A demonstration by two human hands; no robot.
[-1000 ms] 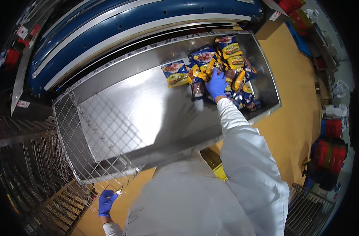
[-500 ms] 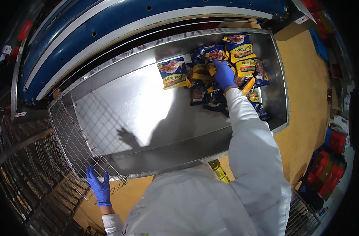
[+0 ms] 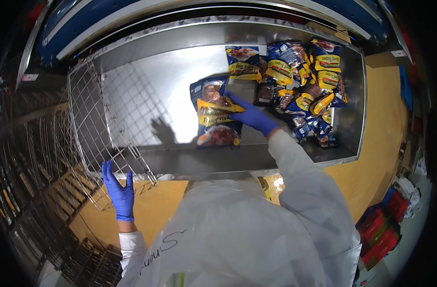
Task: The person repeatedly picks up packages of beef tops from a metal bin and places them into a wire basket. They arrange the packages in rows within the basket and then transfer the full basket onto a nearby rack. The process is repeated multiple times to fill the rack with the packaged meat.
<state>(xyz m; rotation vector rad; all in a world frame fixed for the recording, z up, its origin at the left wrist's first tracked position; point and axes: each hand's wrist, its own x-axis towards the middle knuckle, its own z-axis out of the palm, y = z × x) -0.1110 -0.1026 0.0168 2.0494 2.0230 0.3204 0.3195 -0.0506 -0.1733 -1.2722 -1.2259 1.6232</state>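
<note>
My right hand point(image 3: 254, 117), in a blue glove, grips blue-and-yellow meat packets point(image 3: 216, 117) by their right side. They look like two overlapping packets, held over the middle of a metal trough point(image 3: 154, 62). A heap of similar meat packets point(image 3: 302, 98) lies in the trough's right part, and one meat packet point(image 3: 245, 62) lies flat at the heap's left edge. My left hand point(image 3: 119, 193), also blue-gloved, is beside the near edge of a wire rack point(image 3: 91, 126) at the trough's left end. Its fingers are stretched out and apart, and nothing shows in it.
Blue, white-edged machinery point(image 3: 151, 24) runs along the far side of the trough. Dark racks point(image 3: 32, 177) stand at the left. Red crates point(image 3: 383, 229) sit at the lower right on the tan floor point(image 3: 383, 119).
My right hand has come left out of the heap, bringing the meat packets over the trough's middle. My left hand stays open by the wire rack. The view has shifted.
</note>
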